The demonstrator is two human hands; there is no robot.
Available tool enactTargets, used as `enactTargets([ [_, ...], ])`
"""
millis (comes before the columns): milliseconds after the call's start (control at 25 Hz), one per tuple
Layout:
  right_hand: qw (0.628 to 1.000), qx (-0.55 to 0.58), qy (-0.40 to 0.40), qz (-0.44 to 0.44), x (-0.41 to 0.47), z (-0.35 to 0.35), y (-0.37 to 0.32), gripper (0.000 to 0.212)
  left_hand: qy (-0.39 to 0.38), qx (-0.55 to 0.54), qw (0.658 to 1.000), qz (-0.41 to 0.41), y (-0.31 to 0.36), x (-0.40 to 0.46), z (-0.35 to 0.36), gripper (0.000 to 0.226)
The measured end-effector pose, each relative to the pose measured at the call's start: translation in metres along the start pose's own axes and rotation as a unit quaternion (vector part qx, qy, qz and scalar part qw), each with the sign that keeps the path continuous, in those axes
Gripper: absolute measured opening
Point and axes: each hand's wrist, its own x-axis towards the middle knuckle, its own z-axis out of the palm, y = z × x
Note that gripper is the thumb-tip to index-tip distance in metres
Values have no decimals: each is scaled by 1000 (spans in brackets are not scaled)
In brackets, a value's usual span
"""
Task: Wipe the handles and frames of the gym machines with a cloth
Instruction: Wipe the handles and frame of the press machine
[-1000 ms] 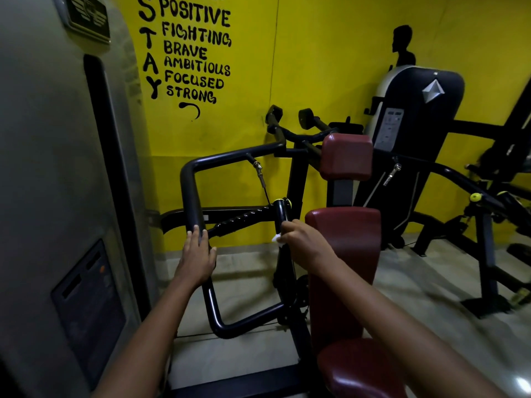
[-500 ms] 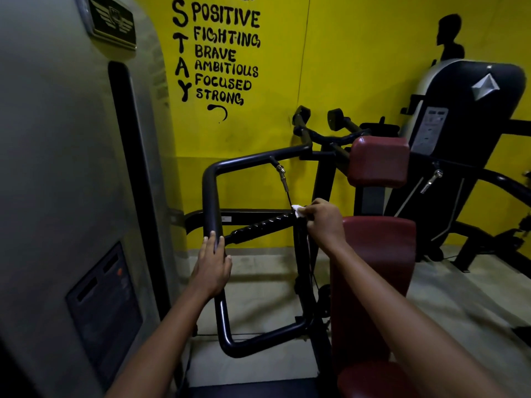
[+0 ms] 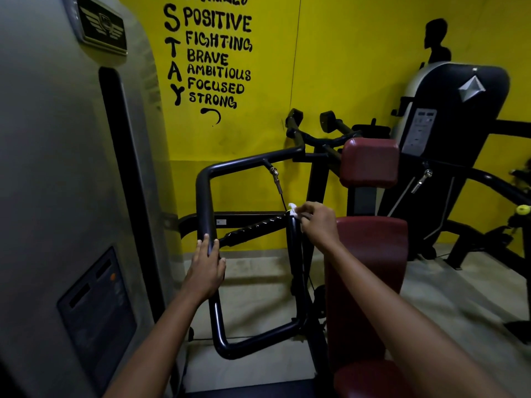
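**Cloth at the Top of the Inner Upright Bar**

The right hand [image 3: 317,225] holds a small white cloth [image 3: 292,209] with its fingers [image 3: 306,208] curled round it. The cloth shows just beyond the fingertips and sits against the top end of the inner upright bar [image 3: 294,254] of the black tubular frame [image 3: 204,202]. Most of the cloth is hidden inside the grip, so its full shape cannot be told.

The left hand [image 3: 205,268] rests on the outer upright of the same frame. Its fingers [image 3: 204,244] lie nearly straight along the tube and point upward, and the thumb appears to wrap the far side of the tube.

A ribbed black handle [image 3: 253,229] runs diagonally between the fingers of the two hands. A cable fitting [image 3: 275,175] hangs from the top tube, just above the cloth. A dark red back pad [image 3: 370,254] stands directly right of the right hand. A grey weight-stack cover [image 3: 71,196] stands left of the left hand.
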Motion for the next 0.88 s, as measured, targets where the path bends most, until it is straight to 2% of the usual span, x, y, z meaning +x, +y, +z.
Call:
enactTargets([
  [320,995,-18,-88,33,-9,-22,1,4,1,-9,1000,9,4,-3,-4,55],
  [440,986,-36,-153,63,-16,-30,-2,23,-1,-4,1000,9,2,-2,-3,55],
  [680,910,60,-357,201,-40,-48,-10,18,-6,6,1000,10,0,0,-1,55],
  [760,906,72,-357,218,-40,-47,-10,18,-3,-1,1000,10,0,0,-2,55],
  [800,914,72,-331,225,-37,-45,-9,18,-2,-2,1000,11,0,0,-2,55],
  [880,946,58,-230,221,-29,-36,-7,12,-1,-5,1000,15,1,-1,-2,55],
])
